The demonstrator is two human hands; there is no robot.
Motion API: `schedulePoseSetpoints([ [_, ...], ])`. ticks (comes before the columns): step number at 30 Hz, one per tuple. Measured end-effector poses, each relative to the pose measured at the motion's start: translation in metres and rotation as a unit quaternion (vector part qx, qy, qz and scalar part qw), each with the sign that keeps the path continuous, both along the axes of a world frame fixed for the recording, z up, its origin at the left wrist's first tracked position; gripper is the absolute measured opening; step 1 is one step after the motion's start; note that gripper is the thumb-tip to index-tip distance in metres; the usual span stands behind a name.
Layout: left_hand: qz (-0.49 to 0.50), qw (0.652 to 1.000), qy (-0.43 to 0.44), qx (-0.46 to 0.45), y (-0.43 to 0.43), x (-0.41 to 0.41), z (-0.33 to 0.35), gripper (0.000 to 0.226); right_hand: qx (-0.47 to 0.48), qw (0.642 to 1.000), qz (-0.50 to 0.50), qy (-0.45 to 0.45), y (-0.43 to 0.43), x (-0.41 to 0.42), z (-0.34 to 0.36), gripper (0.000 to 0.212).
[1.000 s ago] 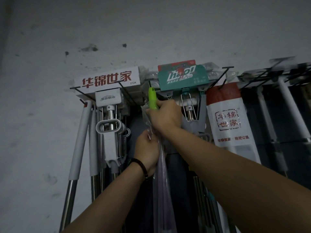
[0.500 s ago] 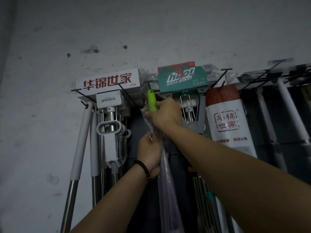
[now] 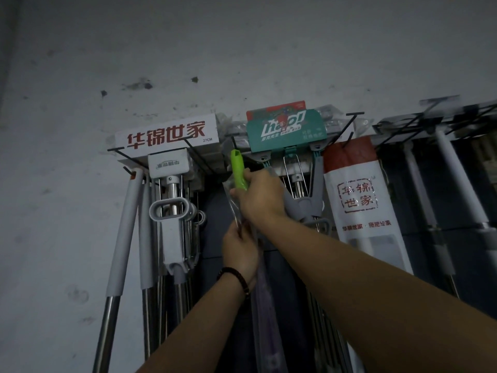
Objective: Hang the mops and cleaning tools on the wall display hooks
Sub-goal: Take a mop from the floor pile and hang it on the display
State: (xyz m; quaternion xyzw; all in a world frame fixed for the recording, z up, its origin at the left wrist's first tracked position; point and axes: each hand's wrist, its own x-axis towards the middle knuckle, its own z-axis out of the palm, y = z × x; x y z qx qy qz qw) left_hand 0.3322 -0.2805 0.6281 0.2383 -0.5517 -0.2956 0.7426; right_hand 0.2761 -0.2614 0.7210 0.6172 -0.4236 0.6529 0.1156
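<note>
A cleaning tool with a bright green handle tip (image 3: 237,168) sits upright inside a clear plastic sleeve (image 3: 265,305) in front of the wall rack. My right hand (image 3: 262,196) grips the handle just under the green tip, close below a black wire hook (image 3: 234,144) beside the teal card. Lower down, my left hand (image 3: 240,247), with a dark bead bracelet at the wrist, holds the sleeve and the shaft inside it. Whether the tip's hole is on the hook is hidden.
Squeeze mops (image 3: 168,211) hang at the left under a white sign with red characters (image 3: 166,135). A teal card (image 3: 286,130) tops mops behind my right hand. A white and red bag (image 3: 360,200) and white poles (image 3: 457,179) hang to the right. Empty black hooks (image 3: 355,114) jut out.
Both hands have moved the green-handled tool slightly up and to the right, nearer the hook by the teal card. My grips are unchanged.
</note>
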Motion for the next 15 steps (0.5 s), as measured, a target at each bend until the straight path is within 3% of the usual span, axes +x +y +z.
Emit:
schedulePoseSetpoints([
  [7, -0.036, 0.999, 0.001, -0.029, -0.009, 0.003, 0.002, 0.017, -0.012, 0.999, -0.051, 0.015, 0.000, 0.008, 0.005, 0.024],
  [15, -0.113, 0.993, -0.020, -0.006, -0.012, 0.023, 0.004, 0.030, -0.035, 0.993, -0.103, 0.041, -0.004, 0.013, 0.004, 0.035],
])
